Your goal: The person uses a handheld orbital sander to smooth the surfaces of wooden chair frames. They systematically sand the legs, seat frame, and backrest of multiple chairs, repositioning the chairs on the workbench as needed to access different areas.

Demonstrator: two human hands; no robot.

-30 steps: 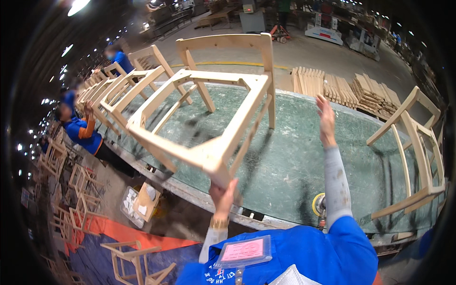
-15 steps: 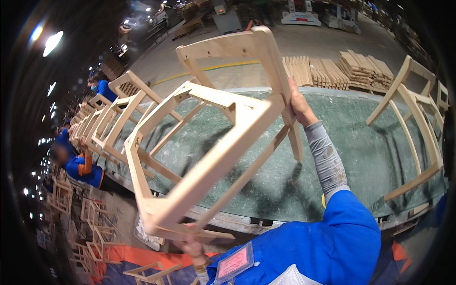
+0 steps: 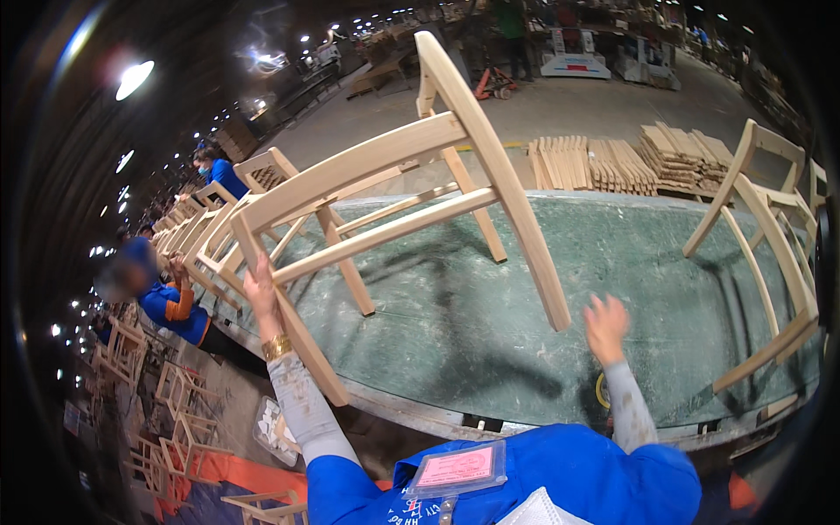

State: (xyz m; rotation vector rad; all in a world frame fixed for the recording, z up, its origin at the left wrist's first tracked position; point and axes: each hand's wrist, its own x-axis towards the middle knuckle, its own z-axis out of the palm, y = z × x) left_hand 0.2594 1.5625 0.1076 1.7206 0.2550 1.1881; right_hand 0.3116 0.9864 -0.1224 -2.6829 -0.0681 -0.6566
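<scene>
A bare light-wood chair frame [image 3: 367, 164] without a seat stands tilted over the green-topped workbench [image 3: 525, 385] in front of me. My left hand [image 3: 262, 293] is wrapped round its near left leg, just by the lower side rail. Two far legs come down to the bench top, while the near legs seem raised off it. My right hand [image 3: 605, 329] is off the chair, right of the near right leg, with its fingers apart and slightly blurred. A round yellow-edged object [image 3: 602, 390] lies beside my right forearm, partly hidden.
Another chair frame [image 3: 792, 271] rests at the bench's right end. A row of chair frames [image 3: 214, 236] runs off left, where a co-worker in blue [image 3: 171, 311] handles one. Stacked wooden parts [image 3: 591, 164] lie beyond the bench. A plastic box [image 3: 276, 430] sits below its near edge.
The chair frame has been turned and lowered toward the bench. My right hand has let go of its back post and moved down. My left hand has risen and now grips a leg.
</scene>
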